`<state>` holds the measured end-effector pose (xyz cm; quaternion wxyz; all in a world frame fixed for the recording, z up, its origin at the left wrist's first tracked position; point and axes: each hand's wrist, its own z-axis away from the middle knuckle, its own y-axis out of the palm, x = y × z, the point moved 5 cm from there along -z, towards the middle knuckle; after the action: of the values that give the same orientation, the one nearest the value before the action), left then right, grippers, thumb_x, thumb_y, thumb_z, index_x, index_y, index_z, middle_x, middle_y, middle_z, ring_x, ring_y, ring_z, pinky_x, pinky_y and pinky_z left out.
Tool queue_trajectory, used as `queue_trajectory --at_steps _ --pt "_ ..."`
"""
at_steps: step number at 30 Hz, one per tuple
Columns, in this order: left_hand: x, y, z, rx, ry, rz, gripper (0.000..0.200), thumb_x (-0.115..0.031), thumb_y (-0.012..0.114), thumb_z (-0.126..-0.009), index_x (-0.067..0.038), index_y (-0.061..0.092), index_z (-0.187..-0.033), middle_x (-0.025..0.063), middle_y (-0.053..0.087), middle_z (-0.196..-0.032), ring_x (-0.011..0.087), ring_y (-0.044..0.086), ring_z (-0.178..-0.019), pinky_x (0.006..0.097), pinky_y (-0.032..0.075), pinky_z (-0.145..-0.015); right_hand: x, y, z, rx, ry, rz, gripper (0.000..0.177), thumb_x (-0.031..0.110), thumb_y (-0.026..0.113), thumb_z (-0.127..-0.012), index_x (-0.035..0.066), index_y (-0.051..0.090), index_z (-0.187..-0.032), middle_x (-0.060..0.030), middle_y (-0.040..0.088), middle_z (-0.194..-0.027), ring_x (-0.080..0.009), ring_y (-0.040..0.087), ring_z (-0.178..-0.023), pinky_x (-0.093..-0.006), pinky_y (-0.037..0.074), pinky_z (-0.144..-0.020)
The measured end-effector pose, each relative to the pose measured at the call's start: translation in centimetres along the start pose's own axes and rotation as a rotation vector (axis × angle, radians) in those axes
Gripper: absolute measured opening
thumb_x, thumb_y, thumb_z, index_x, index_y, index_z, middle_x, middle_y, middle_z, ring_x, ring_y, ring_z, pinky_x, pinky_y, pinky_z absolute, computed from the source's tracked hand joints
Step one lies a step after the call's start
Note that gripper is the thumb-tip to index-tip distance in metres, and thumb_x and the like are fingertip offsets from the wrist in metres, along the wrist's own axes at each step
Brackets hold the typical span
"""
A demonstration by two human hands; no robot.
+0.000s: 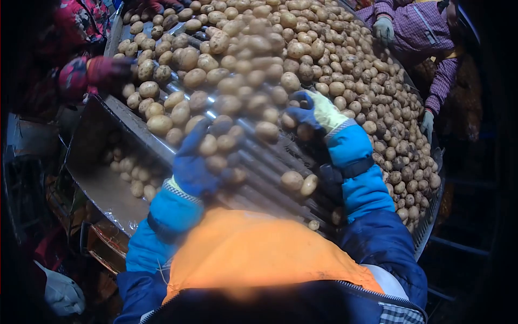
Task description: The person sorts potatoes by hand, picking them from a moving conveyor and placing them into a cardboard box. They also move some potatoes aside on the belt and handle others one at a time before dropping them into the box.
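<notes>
Many potatoes (377,102) cover a roller table (264,167) in front of me. My left hand (197,162), in a blue glove, is low over the rollers at the left, beside several potatoes. Its fingers are blurred, so whether they grip one is unclear. My right hand (315,110), in a blue and pale yellow glove, reaches to the edge of the pile. Its fingers are curved apart around the potatoes there, touching or close to them, with no potato clearly gripped. Two potatoes (299,182) lie together on the rollers between my forearms.
Co-workers' gloved hands are at the left (110,70), at the top right (384,28) and at the right edge (427,125). A metal chute (102,183) holding potatoes is at the left. A blurry smear covers the upper middle.
</notes>
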<state>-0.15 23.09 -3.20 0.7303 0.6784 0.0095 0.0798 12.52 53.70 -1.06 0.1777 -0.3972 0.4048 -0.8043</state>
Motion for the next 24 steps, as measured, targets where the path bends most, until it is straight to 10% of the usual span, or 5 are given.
queue_trajectory --at_steps 7,11,21,24 --pt "0.4 0.8 -0.2 -0.281 0.315 -0.612 0.049 -0.031 0.043 -0.112 -0.012 0.044 -0.157 0.0182 0.055 -0.151 0.0406 0.063 -0.125 0.0506 0.059 -0.095 2.2 -1.2 -0.3 0.127 -0.037 -0.016 0.051 0.039 0.075 -0.090 0.006 0.070 -0.128 -0.0208 0.072 -0.123 -0.0358 0.069 -0.116 -0.0437 0.054 -0.101" --pt "0.4 -0.8 -1.4 -0.297 0.084 -0.215 0.056 -0.048 0.042 -0.113 -0.012 0.049 -0.155 0.0219 0.058 -0.149 0.0452 0.062 -0.129 0.0589 0.058 -0.100 3.4 0.3 -1.3 0.001 0.008 0.076 0.046 0.037 0.077 -0.089 0.006 0.073 -0.123 -0.0193 0.075 -0.115 -0.0338 0.071 -0.110 -0.0435 0.055 -0.098" --pt "0.9 0.4 -1.8 -0.136 -0.094 0.051 0.060 -0.055 0.044 -0.110 -0.013 0.052 -0.153 0.0209 0.059 -0.147 0.0446 0.063 -0.126 0.0652 0.052 -0.105 6.3 0.3 4.7 0.142 0.070 -0.781 0.033 0.021 0.083 -0.088 0.005 0.074 -0.116 -0.0156 0.074 -0.111 -0.0281 0.070 -0.105 -0.0398 0.058 -0.092" --pt "1.4 1.6 -2.1 -0.106 -0.053 -0.069 0.055 -0.050 0.045 -0.111 -0.010 0.053 -0.149 0.0161 0.061 -0.145 0.0395 0.064 -0.124 0.0579 0.049 -0.112 13.8 -0.1 6.4 -0.006 -0.530 -0.472 0.037 0.017 0.084 -0.085 0.006 0.073 -0.118 -0.0161 0.071 -0.113 -0.0318 0.071 -0.103 -0.0405 0.059 -0.091"
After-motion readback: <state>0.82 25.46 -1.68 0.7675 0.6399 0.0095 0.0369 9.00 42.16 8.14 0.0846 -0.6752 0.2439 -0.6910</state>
